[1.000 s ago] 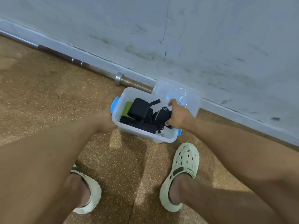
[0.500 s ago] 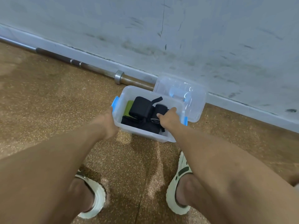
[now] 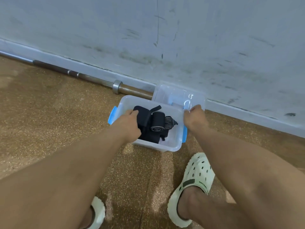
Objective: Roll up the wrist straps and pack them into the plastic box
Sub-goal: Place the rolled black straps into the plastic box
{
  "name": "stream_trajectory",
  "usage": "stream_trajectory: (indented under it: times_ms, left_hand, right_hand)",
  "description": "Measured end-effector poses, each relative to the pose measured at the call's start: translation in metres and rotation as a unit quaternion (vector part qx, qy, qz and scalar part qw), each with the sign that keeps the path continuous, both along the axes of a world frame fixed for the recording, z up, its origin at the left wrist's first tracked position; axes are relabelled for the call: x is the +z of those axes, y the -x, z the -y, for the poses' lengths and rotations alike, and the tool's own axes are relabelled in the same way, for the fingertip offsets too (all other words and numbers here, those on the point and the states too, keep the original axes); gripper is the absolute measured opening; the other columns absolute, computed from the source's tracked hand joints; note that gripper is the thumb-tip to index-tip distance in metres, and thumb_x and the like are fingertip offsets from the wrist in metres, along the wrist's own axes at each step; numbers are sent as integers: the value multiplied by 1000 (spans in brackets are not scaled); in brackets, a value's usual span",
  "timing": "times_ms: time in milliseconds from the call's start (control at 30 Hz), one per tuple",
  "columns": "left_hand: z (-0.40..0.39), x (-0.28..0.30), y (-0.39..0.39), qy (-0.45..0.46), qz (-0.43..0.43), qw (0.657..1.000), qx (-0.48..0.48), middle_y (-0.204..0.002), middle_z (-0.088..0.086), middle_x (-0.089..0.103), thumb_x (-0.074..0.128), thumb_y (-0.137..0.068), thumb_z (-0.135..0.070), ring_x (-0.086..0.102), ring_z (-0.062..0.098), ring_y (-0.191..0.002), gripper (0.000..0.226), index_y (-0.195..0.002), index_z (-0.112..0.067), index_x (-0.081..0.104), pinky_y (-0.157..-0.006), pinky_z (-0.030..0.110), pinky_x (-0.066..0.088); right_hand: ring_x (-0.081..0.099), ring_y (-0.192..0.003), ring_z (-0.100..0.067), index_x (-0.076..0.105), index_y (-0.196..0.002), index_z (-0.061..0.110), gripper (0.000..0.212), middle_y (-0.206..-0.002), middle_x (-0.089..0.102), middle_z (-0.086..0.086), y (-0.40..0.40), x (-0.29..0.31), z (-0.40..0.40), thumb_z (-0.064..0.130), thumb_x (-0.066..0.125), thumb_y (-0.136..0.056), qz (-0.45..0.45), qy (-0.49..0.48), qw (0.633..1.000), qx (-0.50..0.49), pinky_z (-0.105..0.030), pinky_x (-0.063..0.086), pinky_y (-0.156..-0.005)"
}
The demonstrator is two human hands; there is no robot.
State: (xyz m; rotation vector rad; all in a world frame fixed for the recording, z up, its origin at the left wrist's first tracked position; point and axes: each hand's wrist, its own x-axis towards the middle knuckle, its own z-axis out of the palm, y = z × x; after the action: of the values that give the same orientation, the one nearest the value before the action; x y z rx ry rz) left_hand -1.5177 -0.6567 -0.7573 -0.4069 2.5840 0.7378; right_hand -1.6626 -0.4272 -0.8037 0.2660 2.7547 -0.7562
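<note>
**Both hands at the box, straps inside**

Right now I see my left hand [image 3: 127, 123] reaching into the plastic box [image 3: 166, 147] from its left side, fingers bent over the black wrist straps [image 3: 152, 123]. The fingertips lie on the leftmost black bundle; whether they truly clasp it or only press on it, I cannot tell. Just to the right of that hand sits a tightly rolled strap with pale stripes at its end, and past it a looser striped end points toward the right wall of the box.

My right hand [image 3: 194, 115] is at the box's far right corner, fingers curled and pinching the edge of the clear lid [image 3: 175, 95], which stands tilted behind the box and against the wall [image 3: 165, 38].

The box rests on the speckled brown floor [image 3: 49, 113], with blue latches on both short sides. Beyond my left hand a barbell [image 3: 82, 76] lies along the foot of the wall. Nearer than both hands, my feet in pale green clogs [image 3: 196, 177] stand on the floor.
</note>
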Motion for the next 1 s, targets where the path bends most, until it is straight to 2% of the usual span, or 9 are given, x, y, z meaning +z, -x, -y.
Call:
stream_trajectory:
  times_ms: [167, 233, 333, 433, 567, 733, 833, 900, 1000]
  left_hand:
    - [16, -4, 15, 44, -1, 999, 6, -170, 5, 7, 58, -95, -15, 21, 31, -153, 80, -162, -17, 14, -118, 41, 31]
    - [32, -14, 12, 87, 30, 994, 65, -170, 7, 1, 61, -93, -17, 12, 34, -155, 87, -162, -18, 9, -121, 46, 26]
    - [49, -28, 3, 69, 86, 979, 174, -163, 16, 22, 70, -92, -27, 36, 41, -141, 94, -160, -14, 7, -113, 49, 39]
    - [44, -41, -2, 32, 117, 975, 185, -126, 14, 52, 72, -92, -37, 52, 31, -106, 86, -155, -12, 19, -90, 40, 47]
    - [33, -48, 4, 50, 97, 973, 205, -120, 14, 55, 71, -91, -40, 54, 32, -107, 78, -150, -10, 29, -87, 39, 47]
    - [33, -41, 13, 52, 109, 972, 203, -115, 10, 50, 72, -91, -42, 49, 29, -101, 74, -146, -8, 38, -81, 36, 42]
    - [32, -36, 14, 30, 104, 971, 213, -114, 9, 52, 72, -91, -41, 50, 29, -100, 71, -145, -7, 41, -83, 37, 45]
    - [28, -30, 16, 16, 102, 969, 222, -114, 9, 52, 71, -92, -40, 52, 29, -102, 70, -146, -8, 41, -86, 39, 48]
    - [27, -25, 16, -85, 104, 954, 268, -118, 11, 57, 66, -96, -27, 60, 34, -107, 56, -145, -8, 45, -95, 48, 55]
  right_hand:
    - [66, -94, -34, 61, -114, 8, 38, -106, 66, -12, 36, -29, -48, 30, 73, -85, 71, 91, 989, -92, -40, 56, -77]
    - [69, -97, -35, 64, -123, 5, 46, -112, 68, -14, 50, -45, -61, 32, 73, -87, 86, 127, 979, -131, -42, 60, -78]
    - [67, -99, -34, 59, -134, 6, 48, -121, 65, -13, 65, -71, -68, 35, 67, -97, 108, 204, 956, -181, -40, 59, -75]
    - [64, -107, -33, 54, -139, 9, 53, -131, 61, -7, 75, -90, -70, 39, 67, -97, 114, 239, 942, -208, -40, 58, -73]
    - [64, -84, -27, 57, -130, 5, 39, -125, 66, -14, 88, -110, -77, 28, 64, -99, 132, 273, 925, -231, -28, 44, -48]
    - [56, -65, -19, 65, -125, 7, 32, -104, 69, -11, 91, -105, -75, 29, 61, -103, 131, 234, 951, -157, -28, 46, -51]
    - [70, -90, -32, 69, -108, 12, 28, -106, 73, -11, 91, -75, -76, 37, 61, -100, 30, 178, 982, -61, -48, 60, -85]
    - [69, -86, -36, 63, -91, 17, 29, -92, 70, -8, 92, -44, -79, 44, 58, -100, -40, 122, 991, 27, -54, 59, -84]
    - [63, -83, -32, 55, -88, 16, 28, -91, 64, -5, 81, 8, -77, 38, 53, -104, -126, 59, 977, 163, -45, 51, -75]
